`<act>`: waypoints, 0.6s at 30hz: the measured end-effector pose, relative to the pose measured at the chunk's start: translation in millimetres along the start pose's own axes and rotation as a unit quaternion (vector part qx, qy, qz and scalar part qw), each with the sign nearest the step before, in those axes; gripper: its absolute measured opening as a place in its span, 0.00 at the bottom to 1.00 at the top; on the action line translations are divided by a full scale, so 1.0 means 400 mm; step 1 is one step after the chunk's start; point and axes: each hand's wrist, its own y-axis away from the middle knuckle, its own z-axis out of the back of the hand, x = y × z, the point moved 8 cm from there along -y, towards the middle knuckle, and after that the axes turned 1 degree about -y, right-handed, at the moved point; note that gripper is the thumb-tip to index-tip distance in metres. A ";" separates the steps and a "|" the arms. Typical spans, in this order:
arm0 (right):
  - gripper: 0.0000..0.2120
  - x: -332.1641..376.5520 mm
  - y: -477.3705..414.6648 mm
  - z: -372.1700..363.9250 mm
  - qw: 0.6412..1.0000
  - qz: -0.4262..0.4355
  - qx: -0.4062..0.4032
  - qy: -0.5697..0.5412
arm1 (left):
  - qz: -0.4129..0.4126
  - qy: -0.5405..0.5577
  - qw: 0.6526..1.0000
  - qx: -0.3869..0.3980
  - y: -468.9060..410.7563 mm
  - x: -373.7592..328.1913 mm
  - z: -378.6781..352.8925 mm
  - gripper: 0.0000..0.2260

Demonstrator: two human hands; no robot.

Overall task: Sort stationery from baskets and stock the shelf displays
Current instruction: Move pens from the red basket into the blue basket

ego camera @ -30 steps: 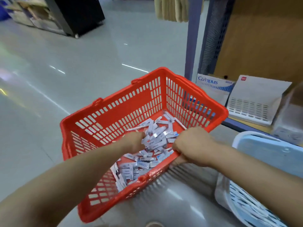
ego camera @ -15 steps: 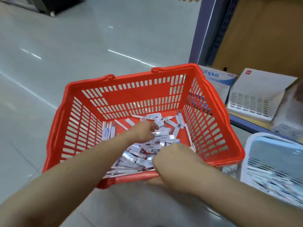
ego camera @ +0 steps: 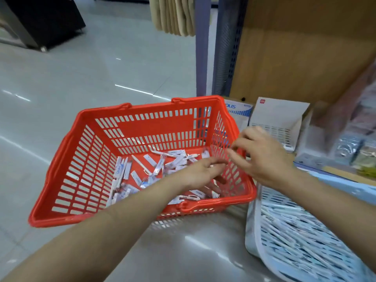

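We judge the small white packets, lying in the red basket at mid-frame, light, flat and slippery, best pinched by their edges; our left hand lies spread among them, our right hand hovers loosely open, empty.

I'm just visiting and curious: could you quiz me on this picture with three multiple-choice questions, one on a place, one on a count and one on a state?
1. Where is the left hand? A in a drawer; B inside the red basket; C on a ladder.
2. How many baskets show? A one; B two; C four.
3. How full is the red basket? A empty; B heaped to its rim; C only its bottom strewn with small white packets.
Answers: B, its fingers reach down among the packets; B, the red one and a pale basket to its right; C, the slatted walls stand bare above the packets.
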 end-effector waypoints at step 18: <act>0.25 -0.441 0.301 0.031 0.938 -0.278 0.127 0.166 | 0.052 -0.033 0.998 0.002 -0.034 -0.038 -0.156 0.43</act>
